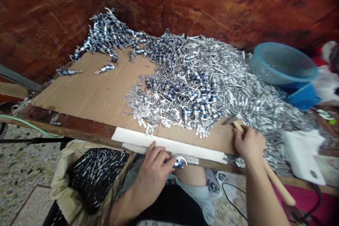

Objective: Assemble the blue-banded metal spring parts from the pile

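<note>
My left hand (156, 166) is closed around a small blue and silver metal fitting (179, 163) with a curved hook, just past the table's front edge. My right hand (249, 144) grips a hammer (278, 183) by its wooden handle near the head, over bare cardboard at the right. The hammer's metal head points left, towards the pile. Beyond both hands lies a heap of similar blue and silver fittings (196, 107). Small flat perforated metal plates (150, 113) are spread at its near left side. My fingers hide most of the fitting in my left hand.
Cardboard (87, 91) covers the table, with a white strip (164, 145) along its front edge. Thin silver metal parts (233, 74) are heaped at the right beside a translucent blue basin (283, 63). A sack of dark metal pieces (97, 173) stands below left. Reddish wooden panels (201, 3) rise behind.
</note>
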Demonstrator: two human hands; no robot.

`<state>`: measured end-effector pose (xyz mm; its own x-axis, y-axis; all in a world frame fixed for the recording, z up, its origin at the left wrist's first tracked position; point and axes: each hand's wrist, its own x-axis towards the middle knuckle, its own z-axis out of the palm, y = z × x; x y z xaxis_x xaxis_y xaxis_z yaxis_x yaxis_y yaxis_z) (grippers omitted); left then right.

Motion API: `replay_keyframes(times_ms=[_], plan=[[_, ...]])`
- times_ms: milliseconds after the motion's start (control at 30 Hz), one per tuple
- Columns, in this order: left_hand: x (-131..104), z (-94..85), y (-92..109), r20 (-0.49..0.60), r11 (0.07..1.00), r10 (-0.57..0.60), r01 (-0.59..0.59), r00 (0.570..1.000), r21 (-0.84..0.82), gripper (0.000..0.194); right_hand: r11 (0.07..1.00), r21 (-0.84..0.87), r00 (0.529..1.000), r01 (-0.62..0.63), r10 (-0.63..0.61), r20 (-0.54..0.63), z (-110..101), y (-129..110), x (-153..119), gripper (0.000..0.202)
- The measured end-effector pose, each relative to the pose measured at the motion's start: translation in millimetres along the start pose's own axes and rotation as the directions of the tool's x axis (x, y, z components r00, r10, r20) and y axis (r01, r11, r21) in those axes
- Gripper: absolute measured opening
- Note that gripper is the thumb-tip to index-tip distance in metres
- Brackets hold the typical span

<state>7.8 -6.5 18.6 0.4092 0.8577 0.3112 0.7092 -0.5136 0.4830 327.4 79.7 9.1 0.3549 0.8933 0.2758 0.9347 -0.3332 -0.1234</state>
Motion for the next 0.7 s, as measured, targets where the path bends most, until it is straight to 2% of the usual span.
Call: replay_keyframes(times_ms=[100, 167, 233, 267, 300, 333, 400, 467, 600, 700], plan=[[-1, 0.9, 1, 0.004, 1.000, -0.006, 0.006, 1.000, 0.015, 0.023, 1.000, 0.026, 1.000, 0.011, -0.011, -0.004, -10, -8, -8, 0.049], [-1, 0.3, 1, 0.005, 1.000, -0.007, 0.007, 1.000, 0.016, 0.024, 0.997, 0.065, 0.999, 0.045, -0.046, 0.017, -24, -20, -27, 0.047], [0, -1.2, 2, 0.013, 1.000, -0.013, 0.013, 1.000, 0.004, 0.024, 0.979, 0.147, 0.983, 0.140, -0.156, 0.101, -41, -38, -54, 0.040], [0, -2.2, 3, 0.020, 1.000, -0.019, 0.019, 1.000, -0.005, 0.024, 0.955, 0.211, 0.958, 0.208, -0.243, 0.153, -49, -48, -70, 0.035], [1, -3.0, 3, 0.025, 1.000, -0.027, 0.027, 0.999, -0.016, 0.023, 0.896, 0.312, 0.898, 0.317, -0.389, 0.206, -57, -58, -85, 0.030], [1, -3.8, 3, 0.030, 0.999, -0.034, 0.035, 0.999, -0.029, 0.022, 0.835, 0.389, 0.848, 0.388, -0.490, 0.205, -64, -67, -98, 0.024], [2, -4.4, 3, 0.027, 0.997, -0.045, 0.046, 0.999, -0.056, 0.022, 0.749, 0.470, 0.815, 0.467, -0.571, 0.101, -73, -81, -118, 0.019], [2, -3.8, 2, 0.010, 0.995, -0.055, 0.055, 0.998, -0.087, 0.022, 0.712, 0.476, 0.811, 0.516, -0.585, -0.004, -78, -86, -128, 0.025], [-1, -0.2, 1, -0.026, 0.988, -0.094, 0.090, 0.995, -0.129, 0.024, 0.673, 0.471, 0.785, 0.570, -0.616, -0.071, -79, -81, -131, 0.049], [-3, 1.6, 0, -0.047, 0.982, -0.129, 0.121, 0.991, -0.142, 0.018, 0.667, 0.447, 0.767, 0.596, -0.638, -0.071, -75, -81, -132, 0.050]])
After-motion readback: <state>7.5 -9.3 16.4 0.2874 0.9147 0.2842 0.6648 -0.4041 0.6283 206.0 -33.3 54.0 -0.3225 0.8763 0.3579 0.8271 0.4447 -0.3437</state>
